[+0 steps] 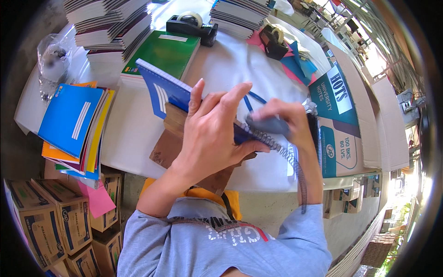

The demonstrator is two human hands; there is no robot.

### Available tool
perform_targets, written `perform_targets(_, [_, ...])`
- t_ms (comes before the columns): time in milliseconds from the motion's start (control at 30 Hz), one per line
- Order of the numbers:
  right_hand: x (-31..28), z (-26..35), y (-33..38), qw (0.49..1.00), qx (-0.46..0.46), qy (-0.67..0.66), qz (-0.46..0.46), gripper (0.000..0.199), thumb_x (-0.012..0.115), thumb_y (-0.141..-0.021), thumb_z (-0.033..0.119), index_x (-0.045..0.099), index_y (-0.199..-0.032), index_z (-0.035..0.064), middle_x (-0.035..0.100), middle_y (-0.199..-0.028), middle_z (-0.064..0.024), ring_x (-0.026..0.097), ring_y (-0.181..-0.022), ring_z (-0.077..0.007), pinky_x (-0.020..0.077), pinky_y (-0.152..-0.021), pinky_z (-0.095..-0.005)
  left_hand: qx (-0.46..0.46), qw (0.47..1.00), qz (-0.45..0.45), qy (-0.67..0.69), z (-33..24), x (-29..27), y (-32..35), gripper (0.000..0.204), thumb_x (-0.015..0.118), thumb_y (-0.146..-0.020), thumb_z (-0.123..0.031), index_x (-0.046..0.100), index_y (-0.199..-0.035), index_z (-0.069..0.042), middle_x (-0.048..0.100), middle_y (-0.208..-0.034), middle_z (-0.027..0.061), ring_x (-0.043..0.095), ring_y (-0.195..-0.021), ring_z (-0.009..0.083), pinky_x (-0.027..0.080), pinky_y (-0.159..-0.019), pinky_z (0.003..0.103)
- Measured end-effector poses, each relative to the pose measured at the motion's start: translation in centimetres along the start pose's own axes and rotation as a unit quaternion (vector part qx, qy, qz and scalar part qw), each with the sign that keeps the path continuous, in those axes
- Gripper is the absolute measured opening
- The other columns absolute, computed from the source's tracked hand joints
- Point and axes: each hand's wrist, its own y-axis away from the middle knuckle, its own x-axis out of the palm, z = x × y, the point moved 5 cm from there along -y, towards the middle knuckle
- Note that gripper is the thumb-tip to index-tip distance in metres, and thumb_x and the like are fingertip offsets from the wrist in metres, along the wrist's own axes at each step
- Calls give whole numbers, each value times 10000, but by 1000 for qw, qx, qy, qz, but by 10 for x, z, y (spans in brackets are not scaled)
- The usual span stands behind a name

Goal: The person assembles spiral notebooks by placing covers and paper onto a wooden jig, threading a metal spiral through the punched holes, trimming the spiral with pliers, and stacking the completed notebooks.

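A blue notebook [173, 92] stands tilted on edge against a wooden block [173, 121], over a brown wooden stand [203, 171]. My left hand [210, 127] grips the notebook, fingers up and thumb stretched along its near right end. A long wire spiral coil [286, 154] runs from that end, curving down past my right wrist to my shirt. My right hand [288, 115] is closed around a dark rounded object [268, 125], smeared by motion. A thin blue loop [250, 99] shows beside its fingers; the object's kind is unclear.
Stacked notebooks [110, 27] and a green notebook [161, 53] lie at the back left. Colored notebooks [71, 120] hang over the left edge. Tape dispensers [194, 27] stand behind. An open carton [339, 120] sits at right; boxes [46, 221] are stacked below left.
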Motion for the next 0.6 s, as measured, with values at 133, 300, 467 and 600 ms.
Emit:
perform_targets(133, [-3, 21, 9, 897, -278, -344, -9, 136, 554, -800, -6, 663, -879, 13, 665, -917, -149, 613, -835, -210, 468, -785, -280, 9, 1000, -18, 18, 0, -1, 5, 909, 783, -520, -460, 435, -1259, -61, 592, -937, 69, 555, -933, 232, 182, -1052, 497])
perform_targets(300, [-15, -30, 3, 940, 63, -166, -290, 190, 593, -727, -22, 654, -902, -65, 666, -865, -184, 635, -786, -237, 477, -753, -296, -28, 971, -67, -229, 43, -40, -8, 708, 755, -416, -616, 608, -880, -101, 490, -935, 39, 452, -1069, 263, 115, -916, 731])
perform_targets(467, [0, -4, -20, 987, 34, -23, -158, 146, 528, -742, -28, 650, -818, -53, 659, -876, -186, 631, -783, -237, 473, -765, -339, -3, 984, -83, -155, 68, -46, -12, 649, 794, -388, -601, 581, -743, -102, 444, -917, 69, 406, -972, 292, 301, -850, 452])
perform_targets(600, [1, 21, -30, 972, -215, -90, -24, 185, 529, -770, -75, 663, -889, -30, 652, -862, -137, 623, -778, -204, 488, -758, -306, 29, 986, -119, -113, 68, -46, -13, 629, 803, -403, -588, 594, -737, -97, 457, -1007, 80, 399, -1008, 306, 326, -851, 449])
